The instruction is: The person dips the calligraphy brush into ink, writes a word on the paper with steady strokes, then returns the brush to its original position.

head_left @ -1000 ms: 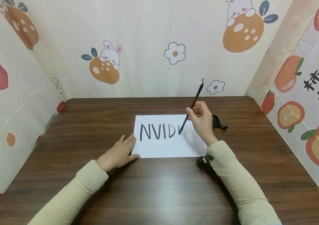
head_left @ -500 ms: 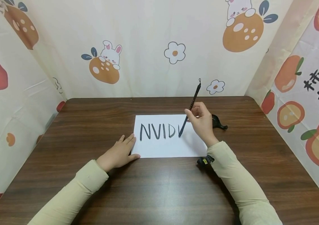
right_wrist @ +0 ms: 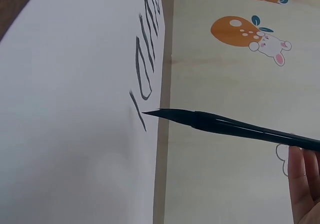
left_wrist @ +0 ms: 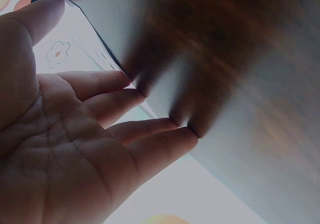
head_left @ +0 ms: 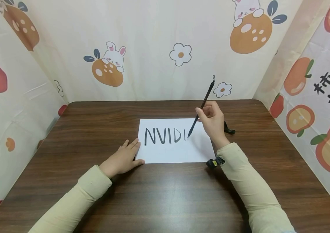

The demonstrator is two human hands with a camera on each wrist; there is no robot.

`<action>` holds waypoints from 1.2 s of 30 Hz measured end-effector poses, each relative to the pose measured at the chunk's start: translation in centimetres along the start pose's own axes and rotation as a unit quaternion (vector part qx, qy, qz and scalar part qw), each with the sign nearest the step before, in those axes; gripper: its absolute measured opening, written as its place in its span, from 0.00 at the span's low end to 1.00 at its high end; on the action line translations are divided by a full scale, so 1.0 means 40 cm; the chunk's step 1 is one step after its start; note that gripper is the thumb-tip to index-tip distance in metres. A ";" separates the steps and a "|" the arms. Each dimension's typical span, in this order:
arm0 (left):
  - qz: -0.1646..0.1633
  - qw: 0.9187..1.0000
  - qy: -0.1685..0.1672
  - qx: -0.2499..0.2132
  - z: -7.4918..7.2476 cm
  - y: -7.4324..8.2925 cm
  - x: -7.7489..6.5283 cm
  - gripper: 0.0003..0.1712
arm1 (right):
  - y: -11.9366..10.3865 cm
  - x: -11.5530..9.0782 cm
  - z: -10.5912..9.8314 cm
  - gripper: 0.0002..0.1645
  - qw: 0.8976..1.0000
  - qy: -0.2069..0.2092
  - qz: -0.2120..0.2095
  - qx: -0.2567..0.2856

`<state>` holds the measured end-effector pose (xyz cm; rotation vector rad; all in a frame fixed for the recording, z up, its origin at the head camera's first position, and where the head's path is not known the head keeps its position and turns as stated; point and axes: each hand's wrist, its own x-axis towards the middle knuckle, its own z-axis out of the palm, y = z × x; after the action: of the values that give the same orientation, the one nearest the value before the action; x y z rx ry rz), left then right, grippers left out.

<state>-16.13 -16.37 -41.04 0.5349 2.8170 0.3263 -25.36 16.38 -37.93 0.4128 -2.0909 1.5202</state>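
A white sheet of paper lies on the brown table and bears the dark brushed letters NVIDI. My left hand rests at its left edge, fingers extended and thumb on the lower left corner; the left wrist view shows the palm and the fingertips down on the surface. In my right hand a black writing brush is pinched partway along its handle, tilted with the hanging loop up. Its pointed tip is close beside the last stroke in the right wrist view.
Partly hidden behind my right hand is a small black object with a stubby end. A black wrist camera sits by the paper's lower right corner. Printed curtains stand along the back and both sides of the table.
The brush first went down the paper, lengthening the last vertical stroke. Then my right hand moved up and right, and the tip left that stroke. My left hand stayed put.
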 end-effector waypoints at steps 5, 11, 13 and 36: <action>0.002 1.000 -0.001 0.001 0.002 -0.004 0.001 0.46 | 0.006 0.013 -0.009 0.17 1.000 0.007 -0.003 0.005; 0.003 1.000 -0.002 -0.001 0.003 -0.007 0.001 0.46 | 0.017 0.025 -0.012 0.17 1.000 0.023 -0.009 0.004; 0.003 1.000 -0.003 -0.002 0.003 -0.007 0.001 0.46 | 0.021 0.026 -0.011 0.16 1.000 0.027 -0.014 -0.001; -0.003 1.000 -0.002 -0.003 0.001 -0.001 0.000 0.45 | 0.050 0.002 0.009 0.13 0.996 0.018 -0.039 -0.082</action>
<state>-16.15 -16.39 -41.07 0.5240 2.8117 0.3327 -26.56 16.71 -39.55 0.3976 -2.1262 1.2917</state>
